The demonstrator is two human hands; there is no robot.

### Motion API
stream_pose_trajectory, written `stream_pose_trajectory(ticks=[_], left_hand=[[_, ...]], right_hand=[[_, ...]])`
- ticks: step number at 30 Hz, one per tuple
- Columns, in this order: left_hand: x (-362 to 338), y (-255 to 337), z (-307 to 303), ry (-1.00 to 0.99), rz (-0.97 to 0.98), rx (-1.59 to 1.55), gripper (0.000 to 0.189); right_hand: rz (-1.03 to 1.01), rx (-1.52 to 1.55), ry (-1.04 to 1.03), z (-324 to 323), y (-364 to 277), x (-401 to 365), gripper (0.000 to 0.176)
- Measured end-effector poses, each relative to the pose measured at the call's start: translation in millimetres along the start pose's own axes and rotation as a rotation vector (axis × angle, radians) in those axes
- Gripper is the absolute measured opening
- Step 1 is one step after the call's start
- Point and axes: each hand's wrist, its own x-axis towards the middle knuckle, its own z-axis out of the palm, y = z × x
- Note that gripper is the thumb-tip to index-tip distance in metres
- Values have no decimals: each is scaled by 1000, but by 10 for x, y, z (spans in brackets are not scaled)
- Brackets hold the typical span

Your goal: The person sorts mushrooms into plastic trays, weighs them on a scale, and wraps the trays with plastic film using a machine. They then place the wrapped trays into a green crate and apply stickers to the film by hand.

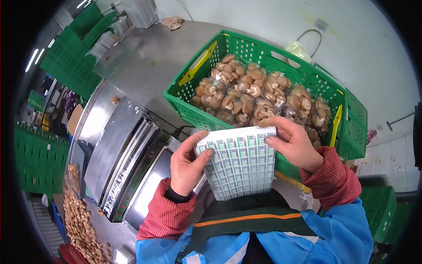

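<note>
A white sheet point(239, 165) covered in rows of small green and white labels hangs in front of my body. My left hand point(187, 165) pinches its upper left corner, thumb on the front. At the upper right corner, my right hand point(292, 143) grips the same sheet between thumb and fingers. Just beyond the sheet stands a green crate point(193, 110) with yellow handles, holding several clear bags of brown mushrooms point(246, 103).
A machine with metal rollers point(127, 163) sits left of my hands on the steel table point(132, 57). Loose mushrooms point(81, 220) are heaped at the lower left. Green crates point(70, 57) are stacked at the upper left. Another green crate point(355, 125) adjoins the filled one.
</note>
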Motion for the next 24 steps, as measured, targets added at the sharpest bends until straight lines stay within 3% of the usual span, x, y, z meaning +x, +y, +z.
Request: stream_pose_trajectory(ticks=[2, 5, 9, 13, 15, 20, 24], left_hand=[[-43, 11, 18, 21, -23, 104, 37], [-2, -115, -97, -50, 169, 417, 30], [62, -152, 66, -34, 298, 192, 15], [-11, -293, 200, -120, 10, -338, 18], [-39, -274, 275, -124, 12, -272, 29], [-44, -319, 310, -36, -57, -205, 20], [-44, -302, 361, 34, 20, -151, 14]], right_hand=[[-27, -35, 60, 7, 93, -96, 28], [7, -81, 133, -6, 132, -232, 25], [-35, -89, 193, 73, 246, -378, 24], [6, -28, 232, 148, 311, -504, 22], [19, 10, 235, 154, 321, -526, 21], [12, -22, 210, 162, 376, -561, 20], [32, -192, 273, 150, 272, -523, 18]])
